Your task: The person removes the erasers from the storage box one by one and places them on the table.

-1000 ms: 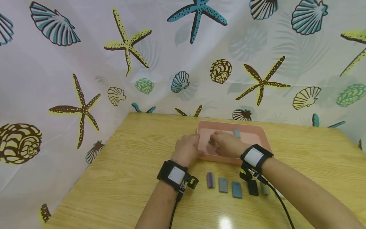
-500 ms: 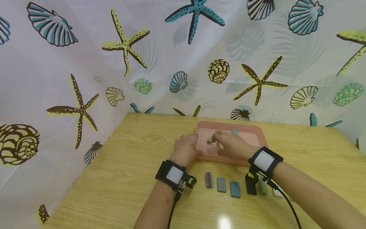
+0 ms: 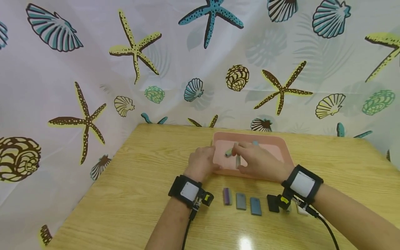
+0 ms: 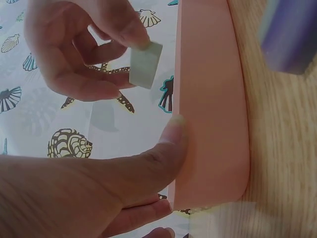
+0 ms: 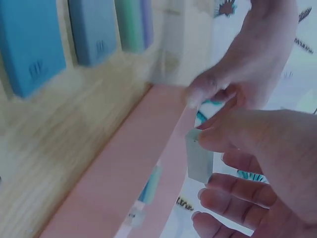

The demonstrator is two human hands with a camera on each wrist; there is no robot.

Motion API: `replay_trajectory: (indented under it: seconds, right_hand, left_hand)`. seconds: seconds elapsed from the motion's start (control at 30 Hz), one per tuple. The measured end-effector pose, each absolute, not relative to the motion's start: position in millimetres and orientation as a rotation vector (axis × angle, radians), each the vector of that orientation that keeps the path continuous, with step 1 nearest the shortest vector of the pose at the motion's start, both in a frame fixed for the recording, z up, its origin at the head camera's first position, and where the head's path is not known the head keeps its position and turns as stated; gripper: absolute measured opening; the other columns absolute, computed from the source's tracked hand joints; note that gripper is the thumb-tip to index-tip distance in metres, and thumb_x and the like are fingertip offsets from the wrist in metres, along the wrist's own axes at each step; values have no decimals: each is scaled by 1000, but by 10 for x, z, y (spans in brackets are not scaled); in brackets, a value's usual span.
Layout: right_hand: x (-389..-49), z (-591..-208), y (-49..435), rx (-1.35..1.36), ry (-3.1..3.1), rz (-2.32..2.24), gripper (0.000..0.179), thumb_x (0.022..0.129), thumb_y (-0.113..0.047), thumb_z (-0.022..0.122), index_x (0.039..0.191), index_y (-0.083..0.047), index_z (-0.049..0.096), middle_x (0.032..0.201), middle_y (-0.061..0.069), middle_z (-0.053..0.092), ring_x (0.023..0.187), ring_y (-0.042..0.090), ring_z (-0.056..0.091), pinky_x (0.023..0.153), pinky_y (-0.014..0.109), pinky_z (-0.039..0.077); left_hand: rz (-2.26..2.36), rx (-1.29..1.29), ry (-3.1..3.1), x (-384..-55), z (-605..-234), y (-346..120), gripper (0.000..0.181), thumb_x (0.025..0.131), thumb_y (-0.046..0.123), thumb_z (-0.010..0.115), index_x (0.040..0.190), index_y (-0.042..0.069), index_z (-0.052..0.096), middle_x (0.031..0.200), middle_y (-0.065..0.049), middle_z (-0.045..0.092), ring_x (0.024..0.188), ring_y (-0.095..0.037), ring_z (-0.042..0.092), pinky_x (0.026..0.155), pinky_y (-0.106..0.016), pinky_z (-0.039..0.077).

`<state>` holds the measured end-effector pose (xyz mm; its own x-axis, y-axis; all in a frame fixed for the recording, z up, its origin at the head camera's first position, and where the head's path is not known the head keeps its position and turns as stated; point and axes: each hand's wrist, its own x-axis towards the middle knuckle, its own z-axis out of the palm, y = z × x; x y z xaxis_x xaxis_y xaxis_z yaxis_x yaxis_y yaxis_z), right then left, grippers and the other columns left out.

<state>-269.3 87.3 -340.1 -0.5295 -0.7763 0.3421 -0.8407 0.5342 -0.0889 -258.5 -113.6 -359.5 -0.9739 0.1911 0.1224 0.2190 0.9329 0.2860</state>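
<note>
My right hand (image 3: 262, 161) pinches a pale green rectangular block (image 5: 199, 157) between thumb and fingertips. It holds the block upright above the left part of a pink tray (image 3: 275, 140). My left hand (image 3: 201, 161) grips the tray's left end, its thumb on the near wall in the left wrist view. Inside the tray, a small greenish block (image 3: 228, 152) lies left of the held one. A light blue block (image 3: 255, 142) shows at the back, partly hidden by my right hand.
In front of the tray stands a row on the wooden table: a purple-and-green block (image 3: 226, 196), a grey block (image 3: 241, 201), a blue block (image 3: 256, 206), a black block (image 3: 273, 203) and a white block (image 3: 301, 209). My right wrist camera partly covers another. A patterned curtain hangs behind.
My right wrist has swung to the right and the pale green block has come upright into view. The small greenish block in the tray is uncovered. My left hand stays on the tray.
</note>
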Motion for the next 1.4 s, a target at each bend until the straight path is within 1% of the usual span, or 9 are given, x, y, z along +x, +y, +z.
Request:
replay_trajectory:
  seconds: [0.17, 0.3, 0.4, 0.5, 0.57, 0.73, 1.03, 1.27, 1.4]
  right_hand:
    - [-2502, -3403, 856, 1441, -2502, 424, 33, 74, -10, 68, 103, -16, 52, 102, -2, 50, 68, 5, 47, 56, 18, 42]
    - [-2353, -3419, 840, 1476, -2575, 436, 34, 74, -13, 66, 105, -18, 53, 97, -4, 51, 72, 7, 47, 59, 20, 42]
    - [-2258, -3429, 812, 1472, -2668, 451, 37, 74, -17, 69, 107, -21, 52, 98, -6, 53, 76, 6, 47, 64, 22, 43]
    - [-2175, -3444, 783, 1492, -2716, 486, 43, 73, -17, 70, 111, -21, 50, 100, -7, 55, 80, 6, 48, 67, 24, 45]
    - [-2120, -3460, 766, 1513, -2723, 511, 42, 71, -16, 70, 108, -21, 51, 101, -8, 53, 83, 6, 48, 69, 23, 44]
    - [-1966, -3511, 729, 1606, -2722, 557, 30, 71, -16, 69, 96, -22, 54, 93, -9, 50, 75, 7, 48, 62, 19, 42]
    - [-1802, -3615, 659, 1736, -2739, 581, 24, 73, -19, 70, 94, -23, 59, 91, -8, 48, 70, 2, 46, 60, 16, 41]
    - [-1791, -3670, 659, 1739, -2733, 517, 18, 72, -23, 73, 86, -27, 62, 88, -11, 45, 68, 0, 44, 57, 14, 40]
    - [-1789, -3684, 661, 1732, -2753, 512, 18, 72, -23, 73, 85, -27, 62, 89, -11, 44, 67, 1, 44, 56, 15, 40]
  left_hand:
    - [-449, -327, -2989, -2587, -3601, -1137, 45, 71, 37, 78, 101, 10, 59, 94, -3, 65, 84, -20, 58, 65, -35, 47]
    - [-444, -338, -2976, -2585, -3599, -1136, 44, 71, 36, 78, 100, 9, 59, 95, -4, 65, 85, -22, 58, 64, -36, 47]
    - [-452, -328, -2985, -2578, -3591, -1134, 44, 71, 35, 78, 101, 10, 58, 98, -4, 65, 87, -22, 58, 67, -37, 47]
    - [-453, -321, -2995, -2576, -3580, -1131, 45, 70, 36, 78, 102, 10, 58, 99, -4, 65, 88, -22, 58, 68, -37, 47]
    - [-461, -321, -2994, -2572, -3575, -1128, 45, 70, 36, 78, 102, 10, 58, 99, -4, 65, 88, -22, 58, 68, -37, 47]
    - [-488, -324, -2992, -2577, -3582, -1123, 46, 70, 35, 78, 102, 9, 58, 97, -5, 66, 85, -20, 58, 66, -36, 47]
    - [-515, -292, -3014, -2581, -3590, -1122, 46, 70, 35, 78, 103, 9, 58, 98, -5, 65, 85, -19, 58, 68, -37, 47]
    - [-509, -281, -3025, -2582, -3591, -1112, 48, 71, 36, 77, 106, 9, 57, 100, -5, 65, 85, -18, 57, 70, -36, 48]
    - [-501, -280, -3026, -2587, -3586, -1104, 50, 71, 36, 77, 107, 9, 57, 100, -5, 65, 84, -17, 57, 70, -36, 48]
